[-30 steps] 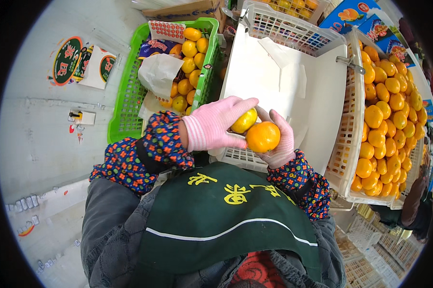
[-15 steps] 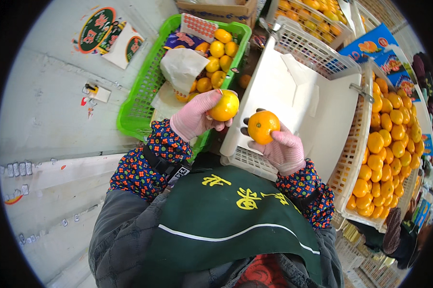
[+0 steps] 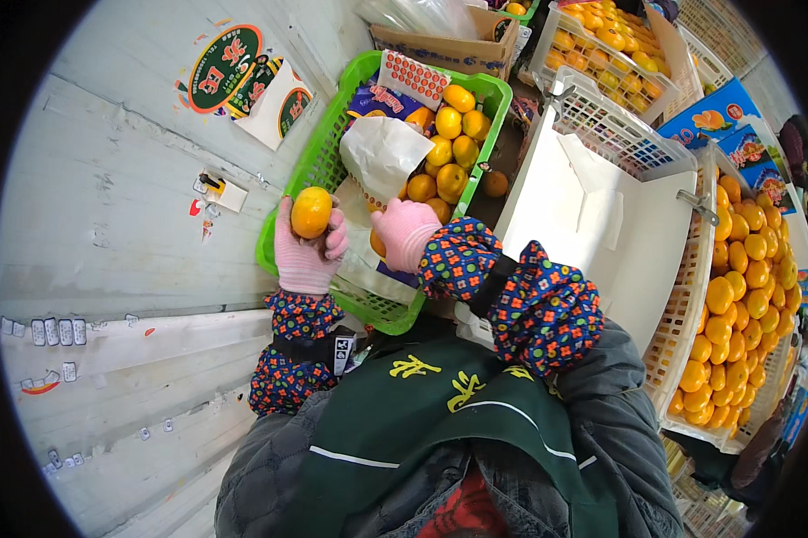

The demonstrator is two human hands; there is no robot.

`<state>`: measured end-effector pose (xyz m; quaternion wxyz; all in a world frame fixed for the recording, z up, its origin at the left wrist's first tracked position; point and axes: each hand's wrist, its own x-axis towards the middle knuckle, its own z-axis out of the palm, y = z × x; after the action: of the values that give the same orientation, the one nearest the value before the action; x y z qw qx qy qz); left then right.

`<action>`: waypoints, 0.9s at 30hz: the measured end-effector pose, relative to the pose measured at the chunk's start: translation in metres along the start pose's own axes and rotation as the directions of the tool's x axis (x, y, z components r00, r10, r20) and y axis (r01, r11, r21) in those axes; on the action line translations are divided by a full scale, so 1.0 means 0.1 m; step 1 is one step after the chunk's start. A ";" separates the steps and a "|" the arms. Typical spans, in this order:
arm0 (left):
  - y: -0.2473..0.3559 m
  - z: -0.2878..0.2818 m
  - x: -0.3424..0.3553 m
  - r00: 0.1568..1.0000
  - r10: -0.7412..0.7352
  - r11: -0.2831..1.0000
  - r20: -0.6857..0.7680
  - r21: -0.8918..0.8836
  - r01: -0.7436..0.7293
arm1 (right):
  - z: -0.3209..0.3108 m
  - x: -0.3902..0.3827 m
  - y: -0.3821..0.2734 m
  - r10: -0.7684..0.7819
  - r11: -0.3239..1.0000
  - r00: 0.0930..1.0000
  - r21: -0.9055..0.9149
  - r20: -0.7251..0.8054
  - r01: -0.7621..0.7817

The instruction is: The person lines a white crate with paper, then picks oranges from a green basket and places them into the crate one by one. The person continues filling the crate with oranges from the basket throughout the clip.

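My left hand [image 3: 307, 263], in a pink glove, is closed around a yellow-orange mandarin [image 3: 311, 212] beside the left rim of a green plastic basket [image 3: 321, 143]. Over the inside of that basket reaches my right hand [image 3: 406, 231], also gloved in pink, its fingers pointing down and left. Part of another mandarin [image 3: 377, 243] shows at its fingertips; the rest is hidden by the hand. Several mandarins [image 3: 451, 182] lie along the basket's right side. Next to them are a crumpled white paper [image 3: 381, 152], a purple packet [image 3: 374, 101] and a sheet of red stickers [image 3: 414, 78].
A white crate [image 3: 632, 260] with a pale liner stands to the right. Beyond it, a cream crate [image 3: 682, 309] is heaped with mandarins [image 3: 735, 305]. A cardboard box [image 3: 449, 52] sits behind the basket. A light metal wall panel [image 3: 144, 197] is at the left.
Both hands have moved left, relative to the basket. My right hand went from the white crate's edge into the green basket; my left hand, still holding its mandarin, went to the basket's left rim.
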<state>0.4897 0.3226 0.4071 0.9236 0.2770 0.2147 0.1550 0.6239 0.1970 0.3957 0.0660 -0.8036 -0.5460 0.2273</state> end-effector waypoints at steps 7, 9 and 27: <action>-0.07 -0.09 0.01 0.974 0.018 0.947 -0.226 0.317 0.056 | 0.11 -0.78 0.36 -0.113 0.909 0.955 0.359 -0.274 0.210; -0.16 0.02 0.08 0.994 0.053 0.876 -0.099 0.483 0.002 | 0.14 -1.29 0.58 -0.080 0.786 0.894 0.525 -0.440 0.328; -1.94 1.56 0.45 0.871 -0.410 0.062 0.271 0.961 -0.270 | 0.05 -5.12 1.41 0.735 0.669 0.420 0.670 -0.533 -0.321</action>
<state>0.6360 0.1162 0.3986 0.5049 0.8480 0.0371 -0.1568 0.5874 -0.3238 0.4913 0.4067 -0.9086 -0.0948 -0.0067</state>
